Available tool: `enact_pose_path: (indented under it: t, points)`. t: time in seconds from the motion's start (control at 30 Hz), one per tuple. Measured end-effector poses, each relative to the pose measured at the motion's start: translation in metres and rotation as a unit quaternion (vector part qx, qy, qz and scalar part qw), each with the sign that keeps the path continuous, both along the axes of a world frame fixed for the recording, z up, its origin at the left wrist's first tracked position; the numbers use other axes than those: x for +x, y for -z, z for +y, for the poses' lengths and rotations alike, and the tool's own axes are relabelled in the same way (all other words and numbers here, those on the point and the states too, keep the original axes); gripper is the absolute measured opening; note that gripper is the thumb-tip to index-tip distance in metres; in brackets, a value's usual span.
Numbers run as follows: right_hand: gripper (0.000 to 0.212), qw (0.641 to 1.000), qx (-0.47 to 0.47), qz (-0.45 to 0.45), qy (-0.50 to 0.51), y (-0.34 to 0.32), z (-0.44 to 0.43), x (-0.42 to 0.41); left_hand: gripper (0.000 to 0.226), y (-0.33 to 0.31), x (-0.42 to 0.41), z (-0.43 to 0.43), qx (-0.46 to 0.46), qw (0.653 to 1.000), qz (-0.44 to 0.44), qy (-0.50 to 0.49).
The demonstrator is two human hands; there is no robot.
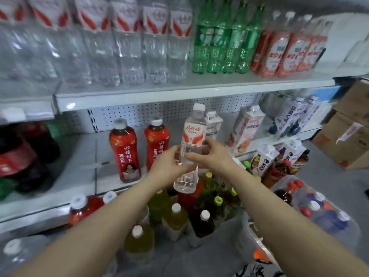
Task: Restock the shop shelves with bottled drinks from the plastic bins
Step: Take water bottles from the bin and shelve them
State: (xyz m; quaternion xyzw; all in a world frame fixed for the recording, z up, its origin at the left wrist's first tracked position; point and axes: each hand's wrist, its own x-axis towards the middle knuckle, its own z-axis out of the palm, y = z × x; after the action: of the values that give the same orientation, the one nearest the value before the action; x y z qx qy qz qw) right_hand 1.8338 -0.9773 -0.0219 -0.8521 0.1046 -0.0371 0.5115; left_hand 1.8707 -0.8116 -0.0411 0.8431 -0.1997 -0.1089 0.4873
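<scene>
Water bottle, clear with a white cap and a red-and-white label, stands upright in the air in front of the lower shelf, held between both hands. The left hand grips its body from the left, fingers curled round it. The right hand pinches it from the right, just under the label.

Behind it on the lower shelf stand two red juice bottles. White drink cartons are to their right, and dark cola bottles are blurred at far left.

The upper shelf carries a row of matching water bottles, then green bottles and red-labelled bottles.

Below the hands, yellow-green and dark drink bottles stand caps up. A translucent plastic bin at right holds bottles with red and blue caps. Cardboard boxes are stacked at far right.
</scene>
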Motion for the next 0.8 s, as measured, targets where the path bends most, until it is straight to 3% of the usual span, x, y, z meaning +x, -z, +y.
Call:
enact_pose_path:
  t: [0.17,0.37,0.57,0.8]
  points:
    - [0.067,0.999,0.008,-0.029,-0.035,-0.024,0.059,0.032,0.062,-0.023,0.021,0.061,0.009,0.998,-0.038,-0.053]
    - [0.040,0.994,0.010,-0.058,-0.097,-0.061,0.120,0.058,0.063,-0.056,0.034,0.127,-0.003,0.992,-0.060,-0.107]
    - [0.066,0.984,0.005,-0.095,-0.152,-0.099,0.182,0.086,0.065,-0.090,0.041,0.188,-0.060,0.986,-0.072,-0.140]
    - [0.044,0.973,0.004,-0.122,-0.197,-0.138,0.247,0.114,0.077,-0.119,0.058,0.259,-0.106,0.978,-0.085,-0.160]
